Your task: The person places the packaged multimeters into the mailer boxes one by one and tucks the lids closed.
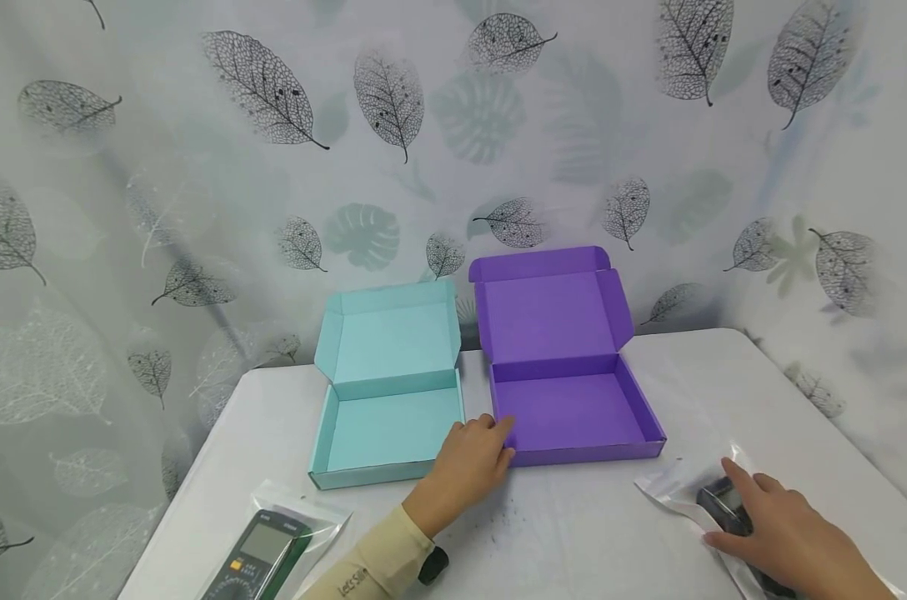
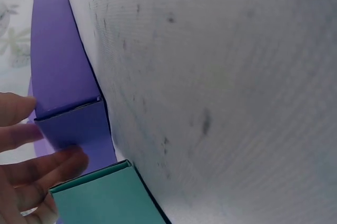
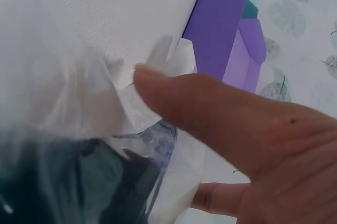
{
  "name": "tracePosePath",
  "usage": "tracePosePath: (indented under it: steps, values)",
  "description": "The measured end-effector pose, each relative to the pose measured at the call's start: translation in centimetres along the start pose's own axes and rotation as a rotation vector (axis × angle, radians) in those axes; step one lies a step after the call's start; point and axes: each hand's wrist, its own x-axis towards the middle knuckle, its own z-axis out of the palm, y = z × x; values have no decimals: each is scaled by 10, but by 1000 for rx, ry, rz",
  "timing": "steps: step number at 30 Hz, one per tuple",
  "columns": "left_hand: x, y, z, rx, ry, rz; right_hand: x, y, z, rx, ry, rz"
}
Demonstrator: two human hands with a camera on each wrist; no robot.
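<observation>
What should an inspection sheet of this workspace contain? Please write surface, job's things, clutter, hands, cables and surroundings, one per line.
Surface: white cloth-covered table, with dark specks.
Job's things: teal box and purple box side by side, lids raised; bagged multimeter at left, bagged dark device at right.
Clutter: nothing seen.
Hands: left hand touches the purple box's near-left corner; right hand is over the bagged dark device.
Cables: nothing seen.
Surroundings: leaf-printed backdrop behind the table.

On the table before the curtain, the left box stands beside the right box, the left hand at their neighbouring near corners, with a bagged meter front left and a bagged device front right under the right hand.
</observation>
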Motion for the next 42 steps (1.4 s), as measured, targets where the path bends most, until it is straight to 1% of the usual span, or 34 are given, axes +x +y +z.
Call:
tracePosePath:
  steps: [6, 8, 10, 16, 18, 23, 27, 29, 30, 32, 34, 37, 39, 40, 42]
  values:
    - [0, 0, 1, 34, 16, 19, 3, 5, 0, 6, -96, 56]
    - [0, 0, 2, 42, 18, 23, 4, 6, 0, 4, -102, 63]
    - [-1, -1, 3, 43, 25, 25, 4, 6, 1, -1, -94, 64]
    - [-2, -3, 3, 24, 61, 30, 4, 1, 2, -14, -31, 35]
    - [-3, -3, 2, 22, 68, 34, 5, -1, 1, -12, -24, 36]
    - [-3, -3, 1, 8, 71, 45, 3, 1, -3, -6, 5, 44]
    - [-2, -3, 1, 3, 69, 44, 2, 2, -9, -29, 43, 61]
    - [-1, -4, 2, 5, 69, 44, 3, 0, -13, -47, 89, 65]
    - [-1, -4, 2, 7, 70, 45, 3, -1, -16, -56, 129, 64]
    - [-1, -4, 3, 8, 72, 45, 4, -5, -21, -68, 221, 58]
    - [-1, -5, 3, 7, 75, 44, 6, -10, -28, -75, 334, 35]
    - [-1, -5, 2, 2, 70, 36, 9, -21, -36, -67, 499, -30]
    - [-1, -5, 2, 1, 67, 34, 11, -29, -41, -60, 592, -86]
    - [-1, -5, 2, 0, 66, 33, 13, -33, -44, -58, 637, -115]
    - [-1, -4, 3, 2, 68, 37, 17, -40, -49, -57, 692, -165]
